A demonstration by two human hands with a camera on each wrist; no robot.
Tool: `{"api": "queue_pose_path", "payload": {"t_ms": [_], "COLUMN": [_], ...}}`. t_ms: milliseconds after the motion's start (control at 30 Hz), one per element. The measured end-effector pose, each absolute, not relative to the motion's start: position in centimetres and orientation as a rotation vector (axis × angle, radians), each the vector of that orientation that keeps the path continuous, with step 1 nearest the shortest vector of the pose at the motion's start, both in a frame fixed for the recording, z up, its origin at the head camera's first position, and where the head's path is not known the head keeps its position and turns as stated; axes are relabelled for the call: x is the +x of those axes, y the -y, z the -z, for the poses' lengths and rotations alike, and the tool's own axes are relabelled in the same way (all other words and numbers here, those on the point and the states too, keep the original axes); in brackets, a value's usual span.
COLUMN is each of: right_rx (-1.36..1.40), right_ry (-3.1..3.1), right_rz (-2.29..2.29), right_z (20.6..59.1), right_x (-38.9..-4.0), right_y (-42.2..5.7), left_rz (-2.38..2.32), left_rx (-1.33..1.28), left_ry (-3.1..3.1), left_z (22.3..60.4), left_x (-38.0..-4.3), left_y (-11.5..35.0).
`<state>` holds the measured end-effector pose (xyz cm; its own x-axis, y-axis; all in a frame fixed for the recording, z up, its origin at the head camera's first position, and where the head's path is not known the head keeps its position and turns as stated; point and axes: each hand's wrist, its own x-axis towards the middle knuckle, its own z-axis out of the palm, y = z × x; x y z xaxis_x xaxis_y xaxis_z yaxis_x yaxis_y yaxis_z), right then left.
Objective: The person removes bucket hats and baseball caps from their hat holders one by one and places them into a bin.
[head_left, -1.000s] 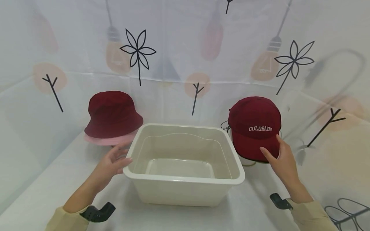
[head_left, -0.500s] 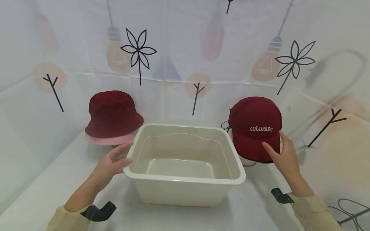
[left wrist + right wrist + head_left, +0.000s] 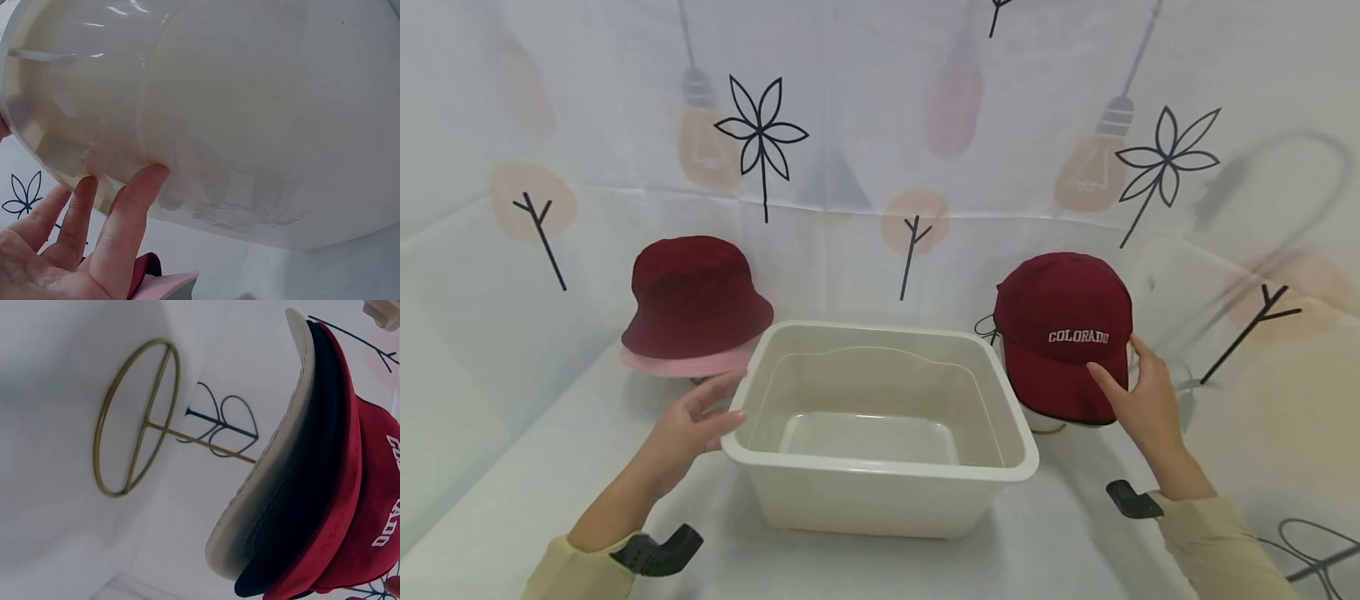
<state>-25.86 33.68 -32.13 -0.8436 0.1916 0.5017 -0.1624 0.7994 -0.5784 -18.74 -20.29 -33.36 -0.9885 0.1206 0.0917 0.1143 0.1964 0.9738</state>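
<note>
A cream plastic tub (image 3: 883, 500) stands in the middle of the white surface. My left hand (image 3: 681, 429) holds its left rim, thumb over the edge and fingers (image 3: 134, 206) against the outer wall. At the right is a stack of caps: a burgundy cap (image 3: 1060, 292) lettered COLORADO on top, a dark cap (image 3: 306, 481) and a cream cap (image 3: 253, 494) beneath. A gold stand (image 3: 206, 444) shows below them. My right hand (image 3: 1150, 408) is beside this stack, thumb and fingers spread, thumb overlapping the burgundy brim in the head view.
Behind the tub's left corner sits a burgundy bucket hat (image 3: 692, 292) over a pink hat (image 3: 662, 365). A white cloth backdrop (image 3: 850, 150) printed with flowers and bulbs rises at the back.
My right hand has shifted slightly up and to the right along the burgundy cap's side. The left hand, tub and hats look unmoved.
</note>
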Motion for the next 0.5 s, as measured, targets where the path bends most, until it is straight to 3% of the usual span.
{"api": "queue_pose_path", "payload": {"t_ms": [500], "right_rx": [-0.018], "right_ry": [2.412], "right_rz": [-0.880], "right_z": [31.27], "right_x": [-26.48], "right_y": [-34.32], "left_rz": [-2.037], "left_rx": [0.299], "left_ry": [-2.407], "left_z": [33.59], "left_x": [-18.83], "left_y": [20.31]}}
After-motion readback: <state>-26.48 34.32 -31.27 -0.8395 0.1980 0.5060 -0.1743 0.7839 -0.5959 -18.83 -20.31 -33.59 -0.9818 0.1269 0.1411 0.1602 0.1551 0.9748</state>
